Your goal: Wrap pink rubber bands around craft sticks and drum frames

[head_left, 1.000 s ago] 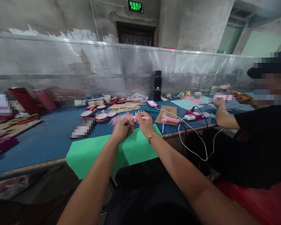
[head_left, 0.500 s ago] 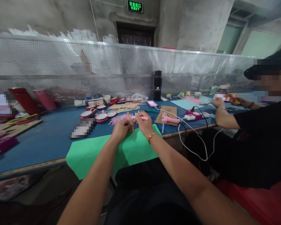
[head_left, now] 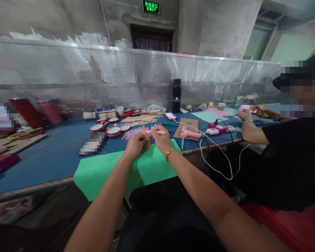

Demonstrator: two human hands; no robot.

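My left hand (head_left: pixel 136 143) pinches a thin wooden stick (head_left: pixel 146 137) that stands tilted between my hands. A pink pen-like tool (head_left: pixel 160 132) is gripped in my right hand (head_left: pixel 161 138), its tip end close to the stick. Both hands are over the back edge of a green sheet (head_left: pixel 105 169) that hangs over the table's front edge. Just behind my left hand lies a heap of pink and purple strips (head_left: pixel 131 133). Small red-rimmed drums (head_left: pixel 113 131) sit to the left of the heap, and flat wooden sticks (head_left: pixel 140 119) lie behind it.
A pink glue gun (head_left: pixel 191 133) rests on cardboard (head_left: pixel 190 124) at the right, near white cables and a purple-white power strip (head_left: pixel 220 129). A black bottle (head_left: pixel 176 96) stands at the back. A phone (head_left: pixel 92 144) lies left. Another person (head_left: pixel 291 150) works at the right.
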